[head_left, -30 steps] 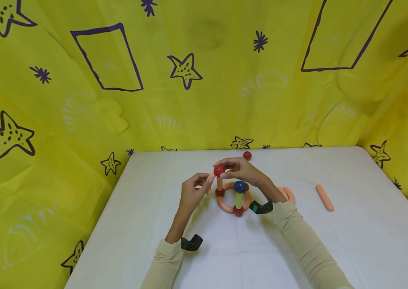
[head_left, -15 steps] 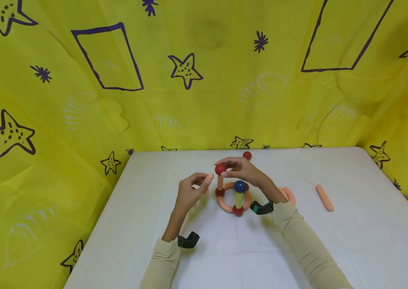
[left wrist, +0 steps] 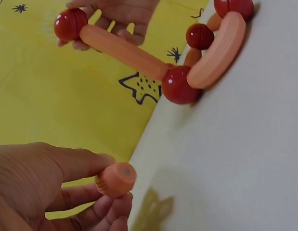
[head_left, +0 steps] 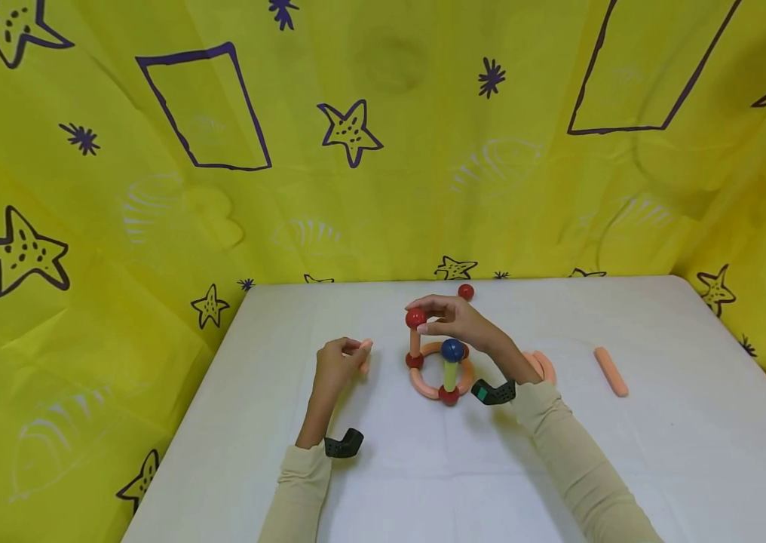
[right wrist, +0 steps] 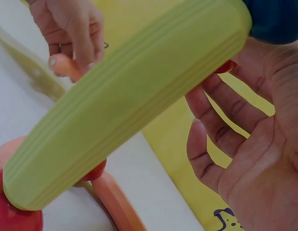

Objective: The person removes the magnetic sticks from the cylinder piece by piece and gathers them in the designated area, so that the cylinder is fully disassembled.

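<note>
My left hand (head_left: 334,371) pinches a short curved orange magnetic rod (left wrist: 117,179) between thumb and fingers, off to the left of the magnetic construction. With thumb and fingertips, my right hand (head_left: 456,320) holds the red ball (head_left: 415,318) on top of an upright orange rod (head_left: 415,343). That rod stands on a ring of curved orange rods (head_left: 424,388) joined by red balls. At the ring's near side, a yellow-green rod (head_left: 450,377) rises from a red ball (head_left: 448,396) and carries a blue ball (head_left: 452,350).
Behind the right hand, a loose red ball (head_left: 466,292) lies near the table's back edge. Curved orange rods (head_left: 543,366) show partly behind the right forearm. Farther right is a straight orange rod (head_left: 611,371). A yellow patterned curtain (head_left: 383,211) borders the white table (head_left: 396,483).
My left hand has drawn away from the top red ball, to the left and slightly nearer, taking the curved rod along. The right hand stays on the red ball.
</note>
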The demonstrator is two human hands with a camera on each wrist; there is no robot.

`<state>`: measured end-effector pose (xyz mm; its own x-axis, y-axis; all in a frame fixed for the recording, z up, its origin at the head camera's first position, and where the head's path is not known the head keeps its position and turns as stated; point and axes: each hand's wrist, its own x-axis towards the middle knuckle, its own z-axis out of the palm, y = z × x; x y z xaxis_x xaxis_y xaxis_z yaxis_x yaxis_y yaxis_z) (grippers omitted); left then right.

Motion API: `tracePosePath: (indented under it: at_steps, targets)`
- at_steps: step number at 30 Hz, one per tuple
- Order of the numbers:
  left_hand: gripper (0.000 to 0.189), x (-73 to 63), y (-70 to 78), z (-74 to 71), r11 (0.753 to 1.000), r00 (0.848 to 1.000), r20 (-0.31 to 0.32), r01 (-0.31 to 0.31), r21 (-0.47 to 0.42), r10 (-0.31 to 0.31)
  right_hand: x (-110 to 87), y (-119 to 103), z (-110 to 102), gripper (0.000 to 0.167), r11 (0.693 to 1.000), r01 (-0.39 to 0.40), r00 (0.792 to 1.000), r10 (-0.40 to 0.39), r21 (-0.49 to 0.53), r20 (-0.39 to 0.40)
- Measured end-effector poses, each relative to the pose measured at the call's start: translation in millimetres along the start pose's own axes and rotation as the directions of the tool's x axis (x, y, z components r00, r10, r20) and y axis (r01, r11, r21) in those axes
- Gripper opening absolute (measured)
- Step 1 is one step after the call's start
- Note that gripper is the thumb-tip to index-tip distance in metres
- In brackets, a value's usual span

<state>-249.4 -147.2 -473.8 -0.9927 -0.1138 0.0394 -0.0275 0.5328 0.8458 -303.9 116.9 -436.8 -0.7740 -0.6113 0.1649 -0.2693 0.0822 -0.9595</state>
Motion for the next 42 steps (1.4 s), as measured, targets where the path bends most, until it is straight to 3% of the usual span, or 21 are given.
tracePosePath:
  at_steps: [5, 12, 19, 42]
  targets:
    - [0.030, -0.4, -8.1, 0.2, 0.997, 0.999, -0.010, 0.041, 0.070, -0.040, -0.1, 1, 1, 0.040, 1.000, 0.000, 1.000, 0.000, 0.020, 0.007]
    - [0.025, -0.3, -12.5, -0.1, 0.996, 0.999, -0.011, 0.033, 0.084, -0.032, -0.3, 0, -1, 0.039, 1.000, 0.015, 1.000, -0.015, 0.012, 0.013]
    - [0.027, -0.2, -11.5, 2.1, 0.987, 1.000, -0.019, 0.017, 0.157, -0.014, -1.6, -2, -2, 0.039, 0.999, 0.040, 0.999, -0.041, 0.033, 0.016]
    - [0.025, -2.0, -13.0, -1.3, 0.990, 1.000, 0.015, -0.007, 0.138, 0.005, -3.2, 3, -3, 0.040, 0.999, 0.020, 1.000, -0.021, 0.039, 0.014]
